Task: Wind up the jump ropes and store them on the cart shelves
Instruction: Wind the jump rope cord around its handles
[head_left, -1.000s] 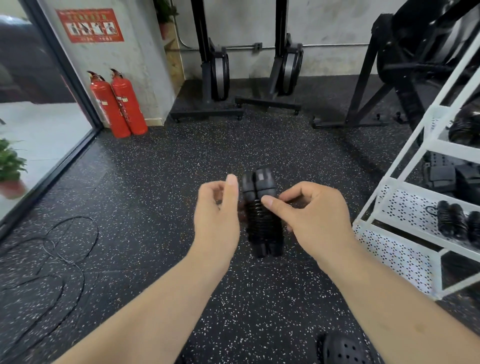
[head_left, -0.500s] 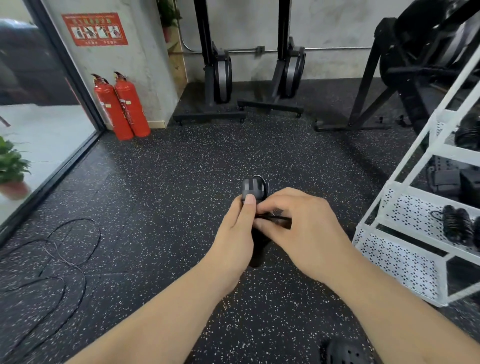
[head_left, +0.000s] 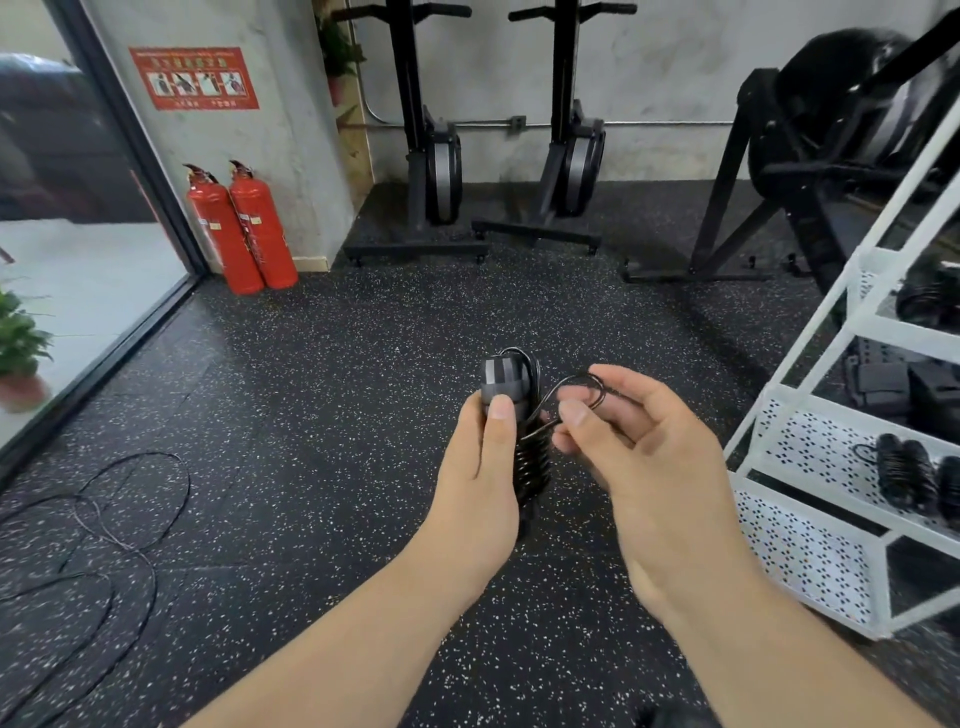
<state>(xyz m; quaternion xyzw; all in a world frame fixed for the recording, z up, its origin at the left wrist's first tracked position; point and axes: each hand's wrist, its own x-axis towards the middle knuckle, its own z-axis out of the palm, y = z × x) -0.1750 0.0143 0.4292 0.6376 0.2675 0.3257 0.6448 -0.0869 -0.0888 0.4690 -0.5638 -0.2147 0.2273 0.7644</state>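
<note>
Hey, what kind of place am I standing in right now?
Most likely a gym: speckled rubber floor, what look like rowing machines stood upright against the wall, and a white cart holding wound jump ropes.

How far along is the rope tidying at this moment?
Done: wound ropes lie on shelves of the white cart. In hand: the left hand grips a nearly wound jump rope at its handles while the right hand pinches its last loop. Left: stowing it, then the loose rope on the floor.

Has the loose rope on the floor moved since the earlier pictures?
No. The loose rope lies in the same loops, equally far from the fire extinguishers.
</note>
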